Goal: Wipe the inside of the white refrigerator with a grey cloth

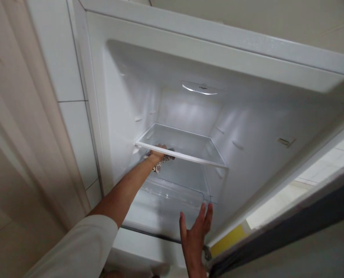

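While the left hand (157, 153) reaches into the fridge (116, 116) and presses a patterned cloth (161, 166) against the front rim of the glass shelf (195, 158), wiping that rim looks to be the step in hand; the grip seems clenched on the cloth, though the rim partly hides it. The right hand (196, 235) hangs spread and empty just before the lower shelf (172, 193). The next stroke calls for sliding the cloth rightward along the rim, pressing lightly.
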`<state>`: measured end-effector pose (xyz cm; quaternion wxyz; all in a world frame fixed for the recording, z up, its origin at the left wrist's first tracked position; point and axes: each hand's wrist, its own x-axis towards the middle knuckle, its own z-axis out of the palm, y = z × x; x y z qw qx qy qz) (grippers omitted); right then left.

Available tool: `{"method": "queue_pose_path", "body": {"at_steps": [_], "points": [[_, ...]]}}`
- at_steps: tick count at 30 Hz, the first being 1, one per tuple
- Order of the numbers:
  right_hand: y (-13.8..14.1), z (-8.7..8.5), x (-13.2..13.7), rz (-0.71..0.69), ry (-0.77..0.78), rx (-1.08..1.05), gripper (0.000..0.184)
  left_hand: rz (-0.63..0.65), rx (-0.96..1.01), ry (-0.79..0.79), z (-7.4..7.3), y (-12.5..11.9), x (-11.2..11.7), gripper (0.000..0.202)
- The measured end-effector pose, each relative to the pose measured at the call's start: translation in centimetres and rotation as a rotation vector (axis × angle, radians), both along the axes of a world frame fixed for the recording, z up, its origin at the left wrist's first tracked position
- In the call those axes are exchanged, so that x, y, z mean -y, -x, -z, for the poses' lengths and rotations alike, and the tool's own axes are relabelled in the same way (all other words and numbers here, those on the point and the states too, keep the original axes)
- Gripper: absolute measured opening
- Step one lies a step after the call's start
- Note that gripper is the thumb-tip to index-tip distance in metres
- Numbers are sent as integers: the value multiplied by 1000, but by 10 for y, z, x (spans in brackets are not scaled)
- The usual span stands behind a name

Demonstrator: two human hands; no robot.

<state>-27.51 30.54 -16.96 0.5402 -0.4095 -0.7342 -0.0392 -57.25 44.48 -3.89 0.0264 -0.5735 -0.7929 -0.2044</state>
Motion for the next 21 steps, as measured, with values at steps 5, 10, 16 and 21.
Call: {"method": "queue_pose_path", "body": {"at_steps": [5,10,16,21], "points": [[16,11,-29,87,-51,78,96,-92,-27,56,-3,6,-10,33],[21,14,-39,104,-55,93,106,-65,-48,55,-5,3,-15,32],[30,18,-49,105,-27,71,115,9,-49,0,2,3,-30,34],[38,17,-48,117,4,25,115,16,11,-32,7,-9,-56,36]]}}
